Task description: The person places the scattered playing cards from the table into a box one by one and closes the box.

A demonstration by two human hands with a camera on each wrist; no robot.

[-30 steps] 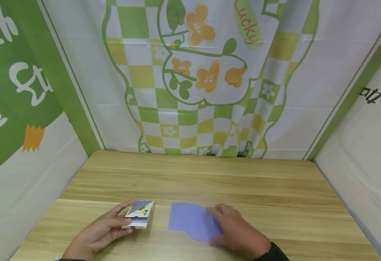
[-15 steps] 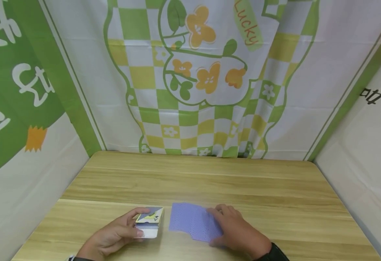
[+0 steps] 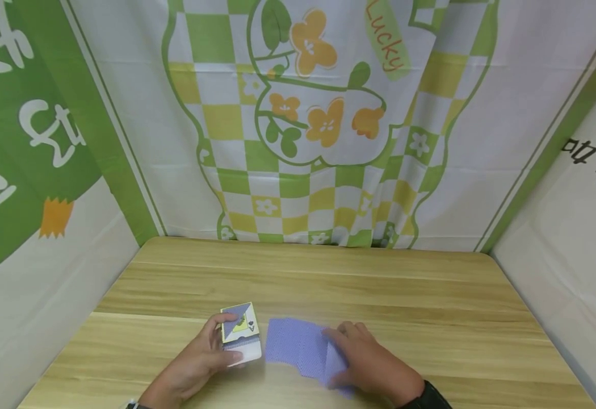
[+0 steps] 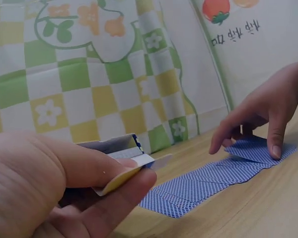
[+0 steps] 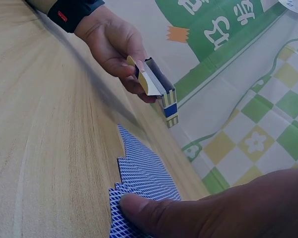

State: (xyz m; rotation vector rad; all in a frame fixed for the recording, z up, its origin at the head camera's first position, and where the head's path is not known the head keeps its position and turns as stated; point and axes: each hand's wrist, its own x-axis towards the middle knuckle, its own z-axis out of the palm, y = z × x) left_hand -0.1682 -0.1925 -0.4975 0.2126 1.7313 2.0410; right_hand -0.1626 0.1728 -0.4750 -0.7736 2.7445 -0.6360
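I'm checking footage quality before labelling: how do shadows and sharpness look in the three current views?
Head view: mostly even light, the fine pattern on the blue cards looks soft; left wrist view: that pattern reads clearly; right wrist view: a long soft shadow crosses the table below the left hand.

The blue, yellow and white card box (image 3: pixel 247 326), marked with an A, was held tilted above the desk (image 3: pixel 298 284), its end flap open. Just beside it, playing cards (image 3: pixel 289 341) lay in an overlapping spread, blue-patterned backs up.
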